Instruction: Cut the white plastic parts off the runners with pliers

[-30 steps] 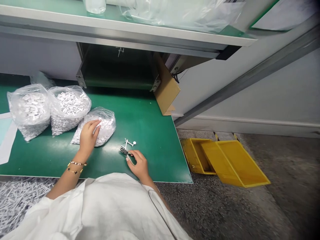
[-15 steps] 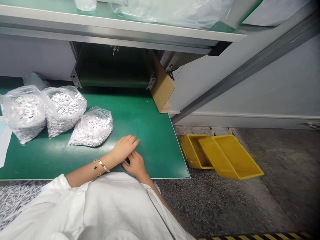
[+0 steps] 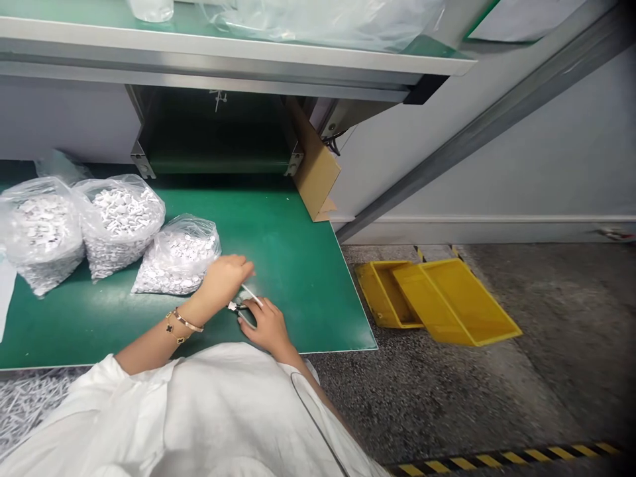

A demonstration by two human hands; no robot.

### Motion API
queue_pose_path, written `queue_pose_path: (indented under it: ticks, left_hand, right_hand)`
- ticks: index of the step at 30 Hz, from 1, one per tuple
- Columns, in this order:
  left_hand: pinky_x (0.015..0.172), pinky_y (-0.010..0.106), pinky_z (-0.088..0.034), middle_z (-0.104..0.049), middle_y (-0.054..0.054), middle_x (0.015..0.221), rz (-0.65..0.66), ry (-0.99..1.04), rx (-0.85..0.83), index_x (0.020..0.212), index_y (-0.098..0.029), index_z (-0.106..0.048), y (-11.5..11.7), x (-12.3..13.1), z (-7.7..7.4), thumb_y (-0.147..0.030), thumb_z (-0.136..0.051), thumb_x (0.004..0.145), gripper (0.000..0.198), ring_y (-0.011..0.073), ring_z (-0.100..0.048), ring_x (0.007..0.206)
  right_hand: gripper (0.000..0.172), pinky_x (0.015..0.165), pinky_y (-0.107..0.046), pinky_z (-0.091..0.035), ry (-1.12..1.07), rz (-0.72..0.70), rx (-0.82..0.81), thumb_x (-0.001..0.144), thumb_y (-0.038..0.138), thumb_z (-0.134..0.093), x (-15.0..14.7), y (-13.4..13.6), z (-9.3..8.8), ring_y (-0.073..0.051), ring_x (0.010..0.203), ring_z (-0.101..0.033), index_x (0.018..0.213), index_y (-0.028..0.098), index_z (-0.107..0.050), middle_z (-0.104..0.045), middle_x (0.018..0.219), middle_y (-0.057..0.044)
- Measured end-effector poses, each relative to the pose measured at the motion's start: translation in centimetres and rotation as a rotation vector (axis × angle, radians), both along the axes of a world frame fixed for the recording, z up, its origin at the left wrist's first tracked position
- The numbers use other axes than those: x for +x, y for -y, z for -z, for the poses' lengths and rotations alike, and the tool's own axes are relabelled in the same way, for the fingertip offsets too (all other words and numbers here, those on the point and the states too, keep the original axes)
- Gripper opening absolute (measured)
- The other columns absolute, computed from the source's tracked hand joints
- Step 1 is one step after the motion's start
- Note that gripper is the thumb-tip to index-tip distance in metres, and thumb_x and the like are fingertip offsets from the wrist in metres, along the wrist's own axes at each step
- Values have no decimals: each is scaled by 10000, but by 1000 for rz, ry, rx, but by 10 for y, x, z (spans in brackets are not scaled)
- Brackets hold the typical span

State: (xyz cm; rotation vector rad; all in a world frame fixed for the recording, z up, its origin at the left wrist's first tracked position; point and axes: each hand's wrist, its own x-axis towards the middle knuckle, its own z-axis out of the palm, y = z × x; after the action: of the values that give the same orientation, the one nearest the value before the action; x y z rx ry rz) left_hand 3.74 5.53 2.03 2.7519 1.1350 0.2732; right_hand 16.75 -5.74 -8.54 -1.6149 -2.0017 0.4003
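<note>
My left hand [image 3: 226,281], with bracelets at the wrist, is above the green table, its fingers curled inward. What its fingertips hold, if anything, is hidden. Close by on the right, my right hand [image 3: 269,326] is curled around a thin white stick [image 3: 252,295], which slants up toward my left hand. A small white piece with a dark part [image 3: 233,306] shows between both hands; its kind is too small to tell. Just beyond my left hand stands a clear plastic bag of small white caps [image 3: 179,262].
Two more bags [image 3: 122,228] of small white parts stand at left. A conveyor belt [image 3: 218,159] with a white piece [image 3: 217,99] lies ahead, under a metal-edged shelf [image 3: 238,69]. A cardboard sheet [image 3: 318,179] leans right of it. Yellow bins [image 3: 457,301] sit on the floor.
My hands, crossed over each other before, have come apart. My left hand has moved left and slightly up, exposing the white stick and small piece. The view has shifted slightly.
</note>
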Motion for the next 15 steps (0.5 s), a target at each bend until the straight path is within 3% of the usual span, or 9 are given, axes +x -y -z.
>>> queue_pose_path:
  ticks: [4, 6, 10, 15]
  left_hand:
    - [692, 258, -456, -666, 30, 802, -209, 452, -153, 841, -188, -665, -14, -24, 19, -290, -547, 896, 165, 165, -613, 750]
    - [668, 250, -465, -669, 16, 793, -290, 552, -260, 811, -187, -652, -16, -31, 33, -285, -548, 889, 162, 155, -614, 718]
    - [716, 275, -485, -628, 29, 840, -264, 517, -230, 868, -176, -619, -12, -33, 47, -244, -524, 895, 120, 166, -606, 770]
    - [804, 328, -500, -567, 96, 1055, -149, 300, -76, 1118, -151, -547, -17, -17, 46, -193, -470, 918, 218, 203, -598, 912]
  right_hand:
    - [283, 813, -318, -458, -32, 14, 18, 800, 304, -602, 0, 1, 1, -208, 918, -574, 1069, 216, -613, -642, 993, -52]
    - [280, 811, -316, -459, -41, 20, 25, 801, 304, -602, 0, 1, 2, -207, 914, -575, 1066, 214, -615, -641, 992, -53]
    - [277, 806, -317, -457, -40, 9, 23, 801, 299, -594, 0, 1, 2, -210, 913, -574, 1065, 217, -616, -642, 995, -53]
    - [282, 800, -318, -458, -35, 9, 18, 796, 293, -587, 0, 0, 1, -209, 900, -572, 1064, 211, -618, -642, 977, -55]
